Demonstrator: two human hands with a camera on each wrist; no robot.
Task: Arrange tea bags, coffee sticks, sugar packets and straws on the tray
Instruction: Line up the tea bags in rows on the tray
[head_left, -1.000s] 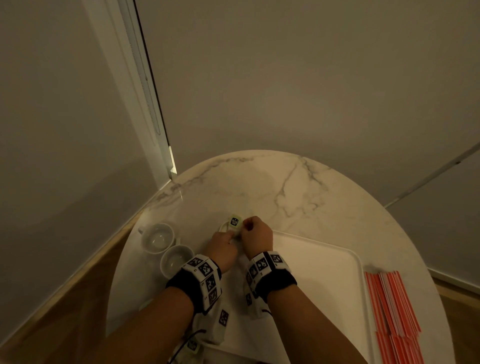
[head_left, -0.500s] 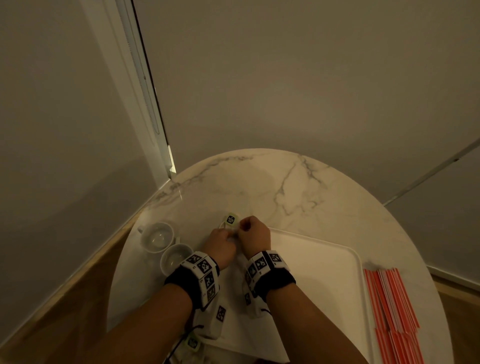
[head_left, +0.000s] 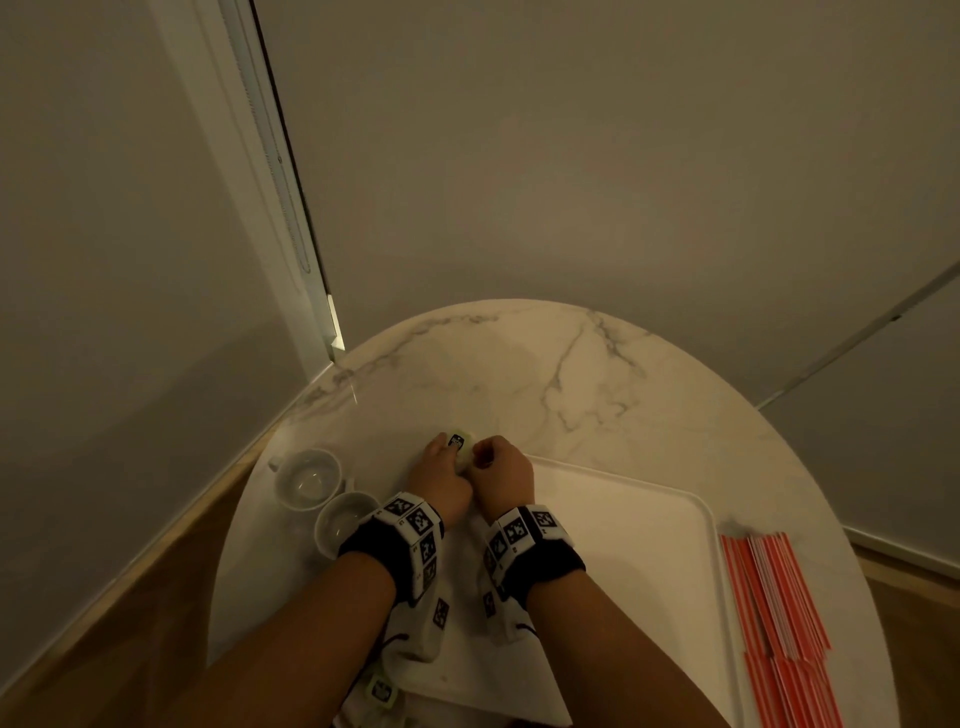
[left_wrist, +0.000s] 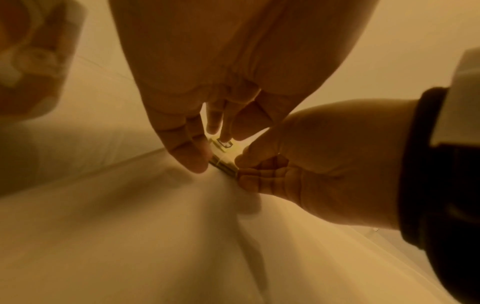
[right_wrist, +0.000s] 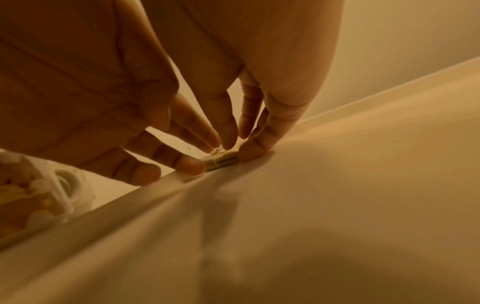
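Both hands meet at the far left corner of the white tray (head_left: 623, 545) on the round marble table (head_left: 519, 374): left hand (head_left: 439, 480) and right hand (head_left: 504, 475) each pinch one end of a small stack of tea bags (right_wrist: 221, 159), fingertips curled round it, the stack resting on the tray floor just inside the rim. A pale tag (head_left: 458, 441) with a dark mark shows between the knuckles. Two white cups (head_left: 311, 480) stand left of the tray; red-and-white straws (head_left: 779, 597) lie on the table by its right edge.
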